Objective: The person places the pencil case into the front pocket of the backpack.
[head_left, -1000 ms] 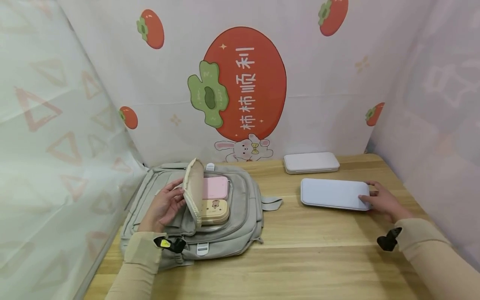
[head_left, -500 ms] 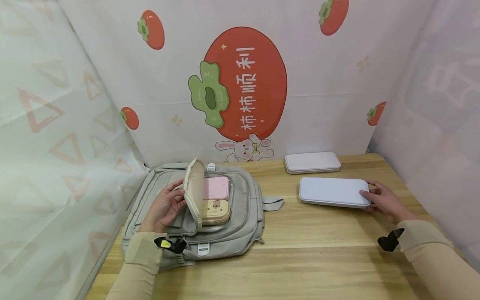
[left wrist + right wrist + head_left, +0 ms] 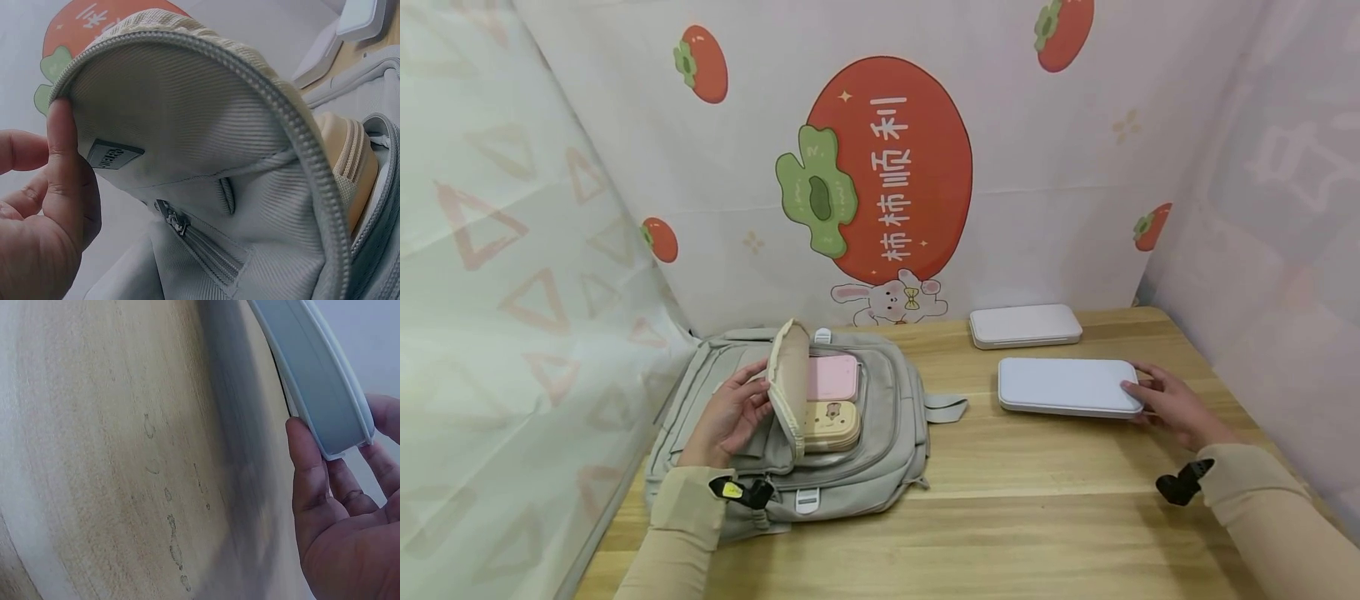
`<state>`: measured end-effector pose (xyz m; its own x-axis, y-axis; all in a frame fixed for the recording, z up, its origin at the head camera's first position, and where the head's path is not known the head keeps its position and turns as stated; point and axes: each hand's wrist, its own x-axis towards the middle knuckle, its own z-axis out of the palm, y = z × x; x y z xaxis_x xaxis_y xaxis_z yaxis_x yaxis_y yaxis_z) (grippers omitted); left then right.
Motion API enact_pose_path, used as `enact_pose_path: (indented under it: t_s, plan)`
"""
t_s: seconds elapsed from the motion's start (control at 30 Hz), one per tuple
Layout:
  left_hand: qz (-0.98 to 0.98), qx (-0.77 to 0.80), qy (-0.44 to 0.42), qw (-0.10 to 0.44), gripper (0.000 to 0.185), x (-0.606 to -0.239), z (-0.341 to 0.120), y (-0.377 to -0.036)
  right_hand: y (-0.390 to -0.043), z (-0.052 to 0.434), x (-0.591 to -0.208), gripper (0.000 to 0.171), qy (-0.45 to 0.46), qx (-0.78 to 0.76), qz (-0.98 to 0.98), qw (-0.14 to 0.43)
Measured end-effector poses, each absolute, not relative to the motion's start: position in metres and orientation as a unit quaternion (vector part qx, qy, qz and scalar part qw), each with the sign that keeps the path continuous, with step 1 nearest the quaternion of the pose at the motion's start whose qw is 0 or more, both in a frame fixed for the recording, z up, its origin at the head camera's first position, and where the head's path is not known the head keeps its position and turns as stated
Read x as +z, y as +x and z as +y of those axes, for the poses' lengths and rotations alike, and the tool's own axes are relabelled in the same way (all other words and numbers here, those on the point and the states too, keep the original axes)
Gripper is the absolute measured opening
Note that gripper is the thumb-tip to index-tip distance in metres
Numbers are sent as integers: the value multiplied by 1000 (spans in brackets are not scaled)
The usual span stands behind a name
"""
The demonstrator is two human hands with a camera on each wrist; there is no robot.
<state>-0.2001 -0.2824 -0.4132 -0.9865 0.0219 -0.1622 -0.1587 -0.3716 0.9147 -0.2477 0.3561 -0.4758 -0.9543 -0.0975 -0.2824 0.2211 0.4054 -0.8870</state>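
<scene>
Your left hand (image 3: 727, 414) holds the front-pocket flap (image 3: 787, 385) of the grey backpack (image 3: 880, 450) upright, fingers curled against its outer face and thumb on its zipper rim, near the desk's left edge. The pink case (image 3: 831, 376) and the beige case (image 3: 832, 422) already lie inside the pocket. Your right hand (image 3: 1172, 404) pinches the right end of the pale blue case (image 3: 1066, 386), thumb on one face and fingers curled under the other; it lies toward the desk's right edge, just in front of the white case (image 3: 1025, 324) at the back edge. Get your fingertips well under that end before lifting, keep the case level, and hold the flap wide and steady so the opening stays clear.
</scene>
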Motion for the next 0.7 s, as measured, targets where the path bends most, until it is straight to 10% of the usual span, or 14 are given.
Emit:
enact_pose_path:
  t_s: [0.7]
  plan:
    - [566,821,-58,50,35,-413,-282,-201,-250,346,-479,76,18,-570,809,145]
